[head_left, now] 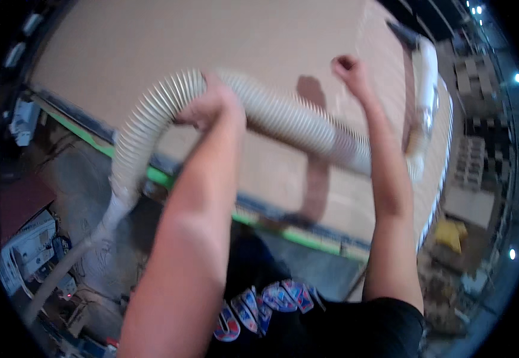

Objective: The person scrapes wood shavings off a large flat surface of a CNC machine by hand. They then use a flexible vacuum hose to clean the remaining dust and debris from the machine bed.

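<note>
My left hand (212, 101) is wrapped round a thick, ribbed, see-through flexible hose (295, 119), near the point where it bends down over the table's near edge. From there the hose runs right, passing behind my right forearm. At the far right it joins a pale pipe (428, 71) ending in a dark, flat nozzle (404, 34). My right hand (350, 68) is raised over the broad brown board surface (152, 36), its fingers curled into a loose fist with nothing visible in them. Both hands are somewhat blurred.
A bright green strip (307, 240) follows the board's near edge. At lower left, a taped hose joint (116, 212) leads to a thinner hose (56, 280), beside a white panelled machine (32, 244). Stacked pale pieces (471, 161) and a yellow bag (449, 234) lie on the right.
</note>
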`<state>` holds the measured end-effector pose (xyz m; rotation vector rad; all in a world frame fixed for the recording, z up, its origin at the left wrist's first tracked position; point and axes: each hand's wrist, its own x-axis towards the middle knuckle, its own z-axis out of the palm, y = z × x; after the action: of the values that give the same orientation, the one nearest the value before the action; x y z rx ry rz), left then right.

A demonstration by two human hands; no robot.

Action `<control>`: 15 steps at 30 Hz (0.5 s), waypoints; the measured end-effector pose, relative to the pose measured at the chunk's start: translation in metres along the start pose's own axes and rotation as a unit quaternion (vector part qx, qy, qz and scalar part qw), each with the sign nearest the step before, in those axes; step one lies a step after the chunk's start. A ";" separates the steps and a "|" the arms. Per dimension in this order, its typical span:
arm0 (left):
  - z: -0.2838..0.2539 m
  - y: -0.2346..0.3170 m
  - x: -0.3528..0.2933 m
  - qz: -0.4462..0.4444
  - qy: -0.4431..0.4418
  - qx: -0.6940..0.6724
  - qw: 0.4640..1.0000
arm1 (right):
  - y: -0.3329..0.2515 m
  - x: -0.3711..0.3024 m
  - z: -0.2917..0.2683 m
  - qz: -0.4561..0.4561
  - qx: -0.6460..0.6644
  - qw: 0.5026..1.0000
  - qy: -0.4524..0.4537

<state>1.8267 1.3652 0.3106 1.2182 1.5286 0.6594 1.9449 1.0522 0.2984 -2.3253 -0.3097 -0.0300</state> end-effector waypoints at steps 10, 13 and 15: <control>0.010 -0.041 0.002 -0.014 0.025 0.094 0.995 | -0.091 -0.593 -0.191 0.392 -0.320 0.854 0.121; 0.007 -0.070 0.025 0.009 0.046 0.088 0.995 | -0.136 -0.749 -0.168 0.479 -0.423 0.766 0.065; -0.012 -0.059 0.020 -0.024 0.017 0.101 0.994 | -0.158 -0.833 -0.159 0.458 -0.435 0.761 0.148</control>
<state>1.7949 1.3659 0.2554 1.3213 1.6798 0.5040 1.1120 0.8670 0.4244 -3.0377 1.2862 -0.0642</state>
